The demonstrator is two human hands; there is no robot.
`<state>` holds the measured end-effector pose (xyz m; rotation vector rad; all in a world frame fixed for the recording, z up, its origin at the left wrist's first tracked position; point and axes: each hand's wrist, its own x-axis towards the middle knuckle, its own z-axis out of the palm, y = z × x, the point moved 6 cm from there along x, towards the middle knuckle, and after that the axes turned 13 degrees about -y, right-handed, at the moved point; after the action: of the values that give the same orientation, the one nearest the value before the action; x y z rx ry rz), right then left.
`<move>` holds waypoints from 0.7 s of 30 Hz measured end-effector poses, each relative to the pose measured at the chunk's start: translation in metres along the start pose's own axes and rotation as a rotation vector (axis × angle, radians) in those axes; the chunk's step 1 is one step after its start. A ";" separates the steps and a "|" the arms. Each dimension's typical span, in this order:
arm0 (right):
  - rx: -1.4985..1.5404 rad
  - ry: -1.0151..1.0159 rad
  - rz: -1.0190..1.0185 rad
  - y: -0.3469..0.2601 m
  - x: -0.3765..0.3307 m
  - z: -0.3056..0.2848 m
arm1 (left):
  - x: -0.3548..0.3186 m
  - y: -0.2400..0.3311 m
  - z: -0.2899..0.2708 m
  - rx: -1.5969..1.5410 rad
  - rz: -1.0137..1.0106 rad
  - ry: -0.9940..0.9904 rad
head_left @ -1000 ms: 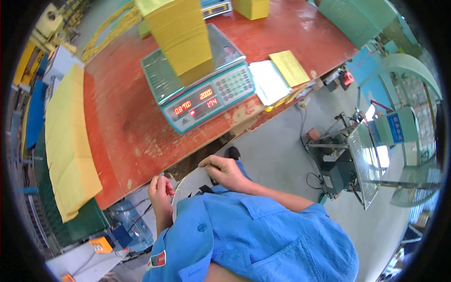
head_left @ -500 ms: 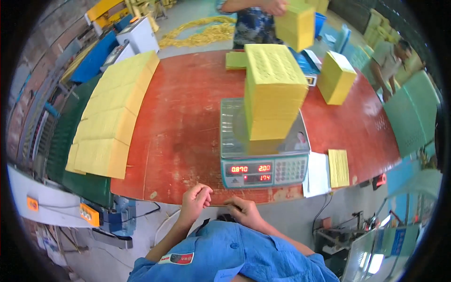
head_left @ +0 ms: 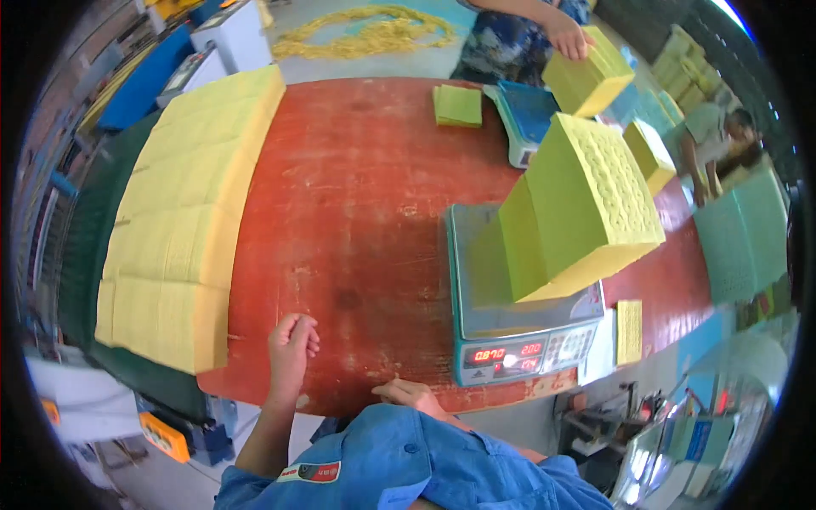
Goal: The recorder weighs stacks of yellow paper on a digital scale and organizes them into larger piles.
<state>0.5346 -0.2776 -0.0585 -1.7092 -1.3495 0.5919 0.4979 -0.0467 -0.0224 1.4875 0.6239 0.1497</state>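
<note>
While L hand (head_left: 291, 338), fingers curled tog., is at approx. 7 o'clock re red table (head_left: 348, 204) ctr. & R hand (head_left: 410, 395) at 6, grip unclear, yellow stack (head_left: 574, 212) tops digital scale (head_left: 527, 321), approx. 4 o'clock.

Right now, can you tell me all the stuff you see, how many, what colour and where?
table: 1, red, middle
near scale: 1, teal and silver, table's right half
tall stack: 1, yellow, on near scale
far scale: 1, teal and blue, far edge
handled stack: 1, yellow, at a co-worker's hand
smaller stack: 1, yellow, far right
flat piles: 2, yellow, far edge and near right
paper: white, beside near scale, count unclear
stack row: 1, yellow, left
strip heap: 1, yellow, far floor
co-workers: 2, top and right
background machines: several, mixed, too blurred to count
shirt: 1, blue, bottom
left hand: 1, bare, curled, near edge
right hand: 1, bare, near edge
</note>
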 end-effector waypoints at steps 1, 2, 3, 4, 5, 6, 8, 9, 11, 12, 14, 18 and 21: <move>0.000 0.050 0.039 0.006 0.001 0.000 | 0.013 0.001 -0.010 -0.019 0.035 0.017; 0.006 0.022 0.022 0.010 0.001 0.003 | 0.031 0.005 -0.012 -0.031 0.068 -0.006; 0.009 0.008 0.016 0.012 0.001 0.006 | 0.040 0.005 -0.019 0.004 0.079 -0.007; 0.001 0.100 -0.090 0.004 0.008 0.000 | 0.040 0.006 -0.023 0.037 0.089 -0.014; -0.012 0.187 -0.015 0.004 0.012 -0.005 | 0.039 0.008 -0.024 0.014 0.068 0.027; 0.023 0.103 -0.001 0.002 0.018 -0.001 | 0.040 0.007 -0.026 0.049 0.022 0.049; 0.073 0.027 0.002 0.003 0.023 0.000 | 0.046 0.005 -0.006 0.087 0.062 -0.057; 0.059 0.058 0.020 0.004 0.020 -0.004 | 0.050 0.008 0.005 0.114 0.106 -0.087; 0.099 0.069 0.057 0.004 0.016 -0.005 | 0.047 0.010 0.028 0.135 0.111 -0.163; 0.100 0.086 0.055 0.005 0.015 -0.004 | 0.045 0.009 0.036 0.125 0.096 -0.191; 0.064 0.129 -0.002 0.007 0.014 -0.003 | 0.033 0.011 0.049 0.129 0.083 -0.218; 0.088 0.236 -0.125 0.012 0.008 -0.001 | -0.005 0.019 0.089 0.189 0.065 -0.283; 0.162 0.243 -0.268 -0.002 -0.006 -0.007 | -0.038 0.021 0.112 0.245 0.054 -0.286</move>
<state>0.5373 -0.2856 -0.0540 -1.3912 -1.2904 0.3197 0.5254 -0.1604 0.0040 1.7245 0.3795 -0.1013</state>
